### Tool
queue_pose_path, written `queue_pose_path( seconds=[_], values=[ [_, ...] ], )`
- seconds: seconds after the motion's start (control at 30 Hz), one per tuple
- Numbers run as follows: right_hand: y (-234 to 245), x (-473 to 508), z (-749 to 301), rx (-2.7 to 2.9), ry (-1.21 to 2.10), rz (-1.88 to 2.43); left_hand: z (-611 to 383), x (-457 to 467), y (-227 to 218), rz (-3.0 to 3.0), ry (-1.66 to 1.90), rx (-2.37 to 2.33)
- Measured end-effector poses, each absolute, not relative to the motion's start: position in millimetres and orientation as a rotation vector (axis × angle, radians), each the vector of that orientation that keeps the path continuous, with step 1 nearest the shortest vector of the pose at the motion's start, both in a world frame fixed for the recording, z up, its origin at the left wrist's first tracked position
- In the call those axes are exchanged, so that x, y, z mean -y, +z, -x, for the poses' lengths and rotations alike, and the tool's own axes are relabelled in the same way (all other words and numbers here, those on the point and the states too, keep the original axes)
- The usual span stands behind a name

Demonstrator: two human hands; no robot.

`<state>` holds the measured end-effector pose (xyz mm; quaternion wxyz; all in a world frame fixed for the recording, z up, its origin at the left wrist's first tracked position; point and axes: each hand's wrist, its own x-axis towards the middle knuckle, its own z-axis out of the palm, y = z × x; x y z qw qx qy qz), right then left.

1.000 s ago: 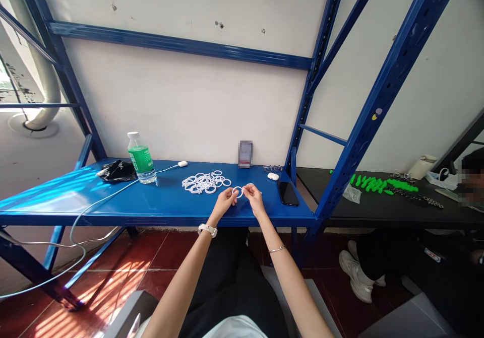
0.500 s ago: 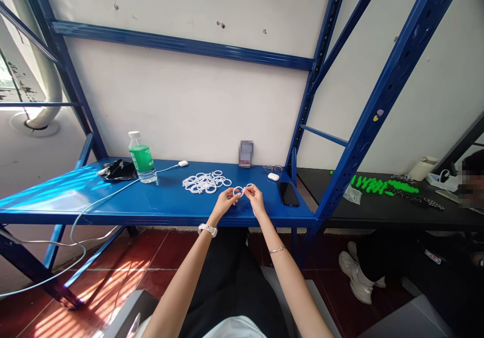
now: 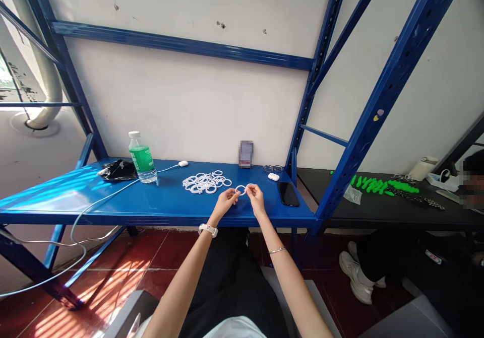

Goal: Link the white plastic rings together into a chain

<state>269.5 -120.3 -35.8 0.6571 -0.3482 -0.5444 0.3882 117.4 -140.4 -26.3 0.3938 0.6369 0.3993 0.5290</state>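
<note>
A thin white ring (image 3: 241, 186) stands up between my hands, just above the front part of the blue table (image 3: 166, 202). My left hand (image 3: 226, 203) pinches its left side with thumb and finger. On its right side the closed fingertips of my right hand (image 3: 256, 200) grip it; whether they hold a second ring cannot be made out. Left of the hands lies a loose heap of similar white rings (image 3: 204, 182), some of them overlapping or looped together.
At the left stand a water bottle (image 3: 142, 159) and a black plastic bag (image 3: 118, 170), with a white cable (image 3: 113, 193) trailing across the tabletop. Right of my hands lie a phone (image 3: 288, 194), a white earbud case (image 3: 273, 177) and glasses (image 3: 273, 168). Another person sits at the black table (image 3: 340, 212).
A second ring loop that showed above my right fingers no longer shows. The ring between my hands has shifted slightly right and now reaches both hands. The hands have barely moved.
</note>
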Motion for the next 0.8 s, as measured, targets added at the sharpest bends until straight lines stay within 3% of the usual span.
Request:
queue_pose_path(
  seconds=[0.23,0.53,0.8],
  values=[
    [-39,118,-269,1.126,0.749,0.887,-115,135,-32,-1.613,1.438,-1.177],
    [-30,125,-293,1.469,0.273,1.089,-112,125,-42,-1.805,1.455,-1.267],
    [-39,124,-311,1.481,0.058,1.318,-132,118,-52,-2.351,1.022,-1.773]
  ],
)
